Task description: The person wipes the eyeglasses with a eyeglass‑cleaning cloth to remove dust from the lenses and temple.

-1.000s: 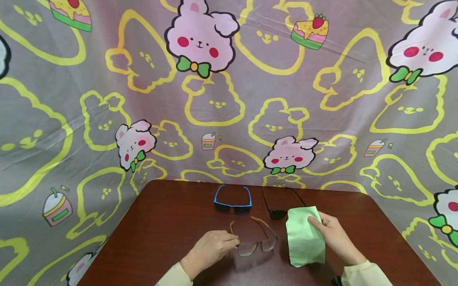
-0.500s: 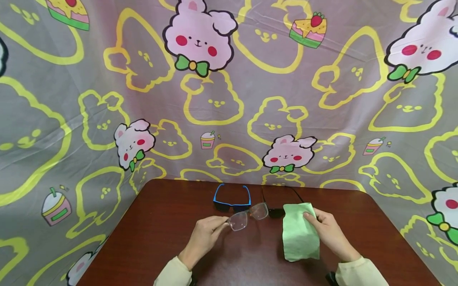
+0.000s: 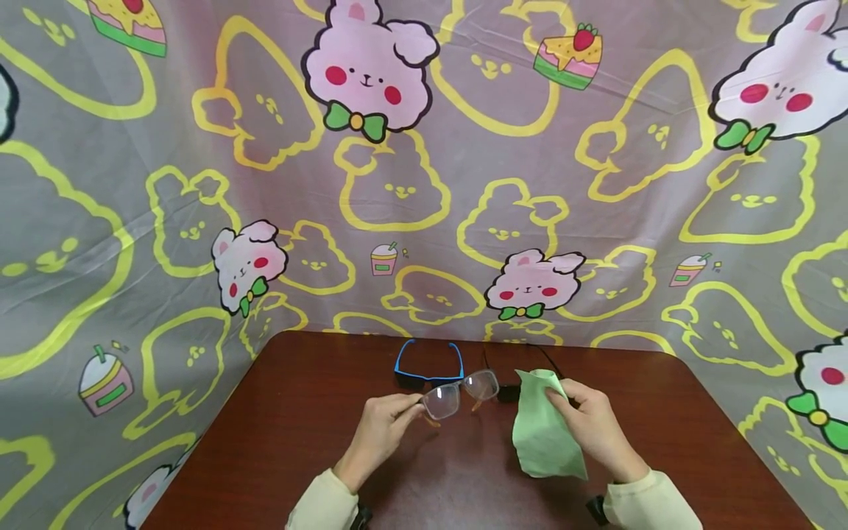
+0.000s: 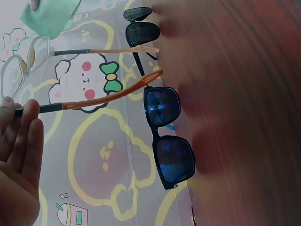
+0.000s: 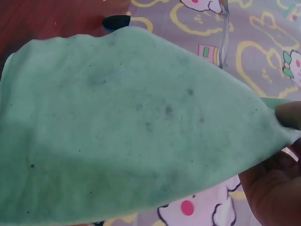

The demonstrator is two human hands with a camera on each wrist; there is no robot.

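My left hand (image 3: 384, 430) pinches a pair of clear-framed eyeglasses (image 3: 442, 402) by one side, near the hinge, and holds them above the table. In the left wrist view the left fingers (image 4: 31, 123) grip the dark part of an orange-tipped temple (image 4: 101, 100); both temples are unfolded. My right hand (image 3: 599, 430) pinches a green cloth (image 3: 545, 434) near its top, and the cloth hangs down to the right of the glasses. Most of the right wrist view is filled by this cloth (image 5: 141, 127), which has small dark specks.
Blue-framed sunglasses (image 3: 429, 379) lie on the brown table (image 3: 285, 412) behind the eyeglasses. Black sunglasses (image 3: 509, 393) lie to their right, partly hidden by the cloth. A patterned curtain (image 3: 411, 206) stands behind and at both sides of the table.
The left hand has lifted the eyeglasses off the table, and their lenses have tilted up. The right hand has shifted left with the cloth, whose top now folds over.
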